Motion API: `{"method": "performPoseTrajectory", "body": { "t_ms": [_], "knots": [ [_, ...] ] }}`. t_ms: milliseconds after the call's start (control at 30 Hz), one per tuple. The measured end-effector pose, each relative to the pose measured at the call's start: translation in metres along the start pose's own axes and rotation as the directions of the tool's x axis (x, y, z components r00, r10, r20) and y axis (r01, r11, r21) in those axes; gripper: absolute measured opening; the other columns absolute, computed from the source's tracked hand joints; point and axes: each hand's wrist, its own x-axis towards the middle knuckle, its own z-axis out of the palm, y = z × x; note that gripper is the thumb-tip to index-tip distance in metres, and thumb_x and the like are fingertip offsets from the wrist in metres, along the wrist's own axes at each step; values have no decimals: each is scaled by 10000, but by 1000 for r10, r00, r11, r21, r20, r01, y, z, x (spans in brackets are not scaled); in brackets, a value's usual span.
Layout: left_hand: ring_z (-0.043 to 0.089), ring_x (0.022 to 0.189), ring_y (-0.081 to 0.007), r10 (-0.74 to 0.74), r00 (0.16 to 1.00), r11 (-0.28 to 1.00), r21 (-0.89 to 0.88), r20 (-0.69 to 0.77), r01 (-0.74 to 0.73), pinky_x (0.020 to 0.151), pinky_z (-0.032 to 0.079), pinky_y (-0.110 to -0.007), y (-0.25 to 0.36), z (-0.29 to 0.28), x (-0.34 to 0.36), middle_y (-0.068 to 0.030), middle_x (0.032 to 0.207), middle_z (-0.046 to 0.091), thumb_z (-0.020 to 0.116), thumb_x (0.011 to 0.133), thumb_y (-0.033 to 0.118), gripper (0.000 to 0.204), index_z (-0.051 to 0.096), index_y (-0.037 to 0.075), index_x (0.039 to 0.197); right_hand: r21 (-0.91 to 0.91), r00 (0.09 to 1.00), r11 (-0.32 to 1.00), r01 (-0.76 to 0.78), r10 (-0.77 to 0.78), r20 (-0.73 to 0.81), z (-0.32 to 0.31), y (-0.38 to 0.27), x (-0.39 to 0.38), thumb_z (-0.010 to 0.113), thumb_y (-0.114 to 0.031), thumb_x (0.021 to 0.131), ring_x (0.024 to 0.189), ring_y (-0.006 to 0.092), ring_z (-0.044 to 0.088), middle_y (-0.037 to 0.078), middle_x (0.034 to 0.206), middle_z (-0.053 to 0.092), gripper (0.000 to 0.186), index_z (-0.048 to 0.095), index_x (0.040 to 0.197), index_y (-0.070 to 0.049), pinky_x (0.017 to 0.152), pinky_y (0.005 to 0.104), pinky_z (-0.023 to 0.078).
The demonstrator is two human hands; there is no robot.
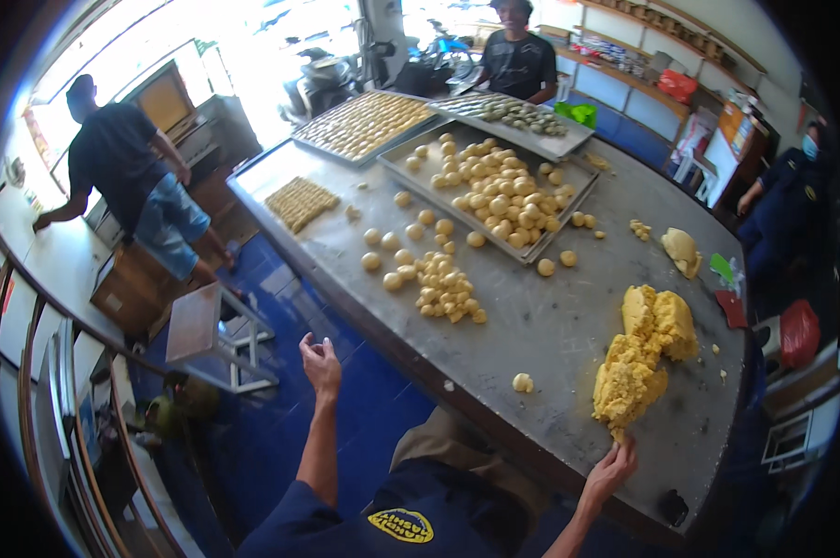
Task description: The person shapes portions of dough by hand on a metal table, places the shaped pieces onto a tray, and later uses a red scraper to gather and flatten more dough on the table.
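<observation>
Right hand [611, 468] pinches the near tip of the dough mass [641, 358] on the table [550, 325]. Left hand [321, 363] is raised off the table's edge, fingers loosely curled, empty. Dough balls [438, 284] lie mid-table beside a tray [531, 251].

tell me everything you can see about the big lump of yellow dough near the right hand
The big dough lump is pale yellow, crumbly and rough, unshaped, broader at its far end and tapering to a ragged tip near the table's front edge. It lies flat on the grey metal table, right of the small dough balls. The right hand touches or pinches its near tip. A few crumbs lie beside it.
</observation>
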Motion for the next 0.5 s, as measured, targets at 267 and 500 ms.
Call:
{"method": "performPoseTrajectory", "body": {
  "t_ms": [267, 500],
  "knots": [
    [637, 880, -303, 670, 501, 736, -405, 548, -542, 824, 519, -406, 166, 65, -129, -123, 947, 657, 667, 870, 95, 212, 666, 41, 1075, -19, 993, 997, 79, -77, 94, 0, 8, 19, 677, 39, 791, 994, 362, 566, 189, 1111, 625, 369, 702, 1154, -17, 900, 449, 468],
    [588, 1034, -302, 696, 86, 575, -482, 713, -661, 900, 500, -390, 148, 102, -205, -117, 1065, 650, 676, 886, 230, 322, 655, 54, 1155, -50, 989, 998, 42, -35, 143, -31, 7, 29, 630, 69, 814, 1090, 394, 539, 231, 1210, 561, 382, 651, 1195, 47, 944, 459, 457]
  ]
}}
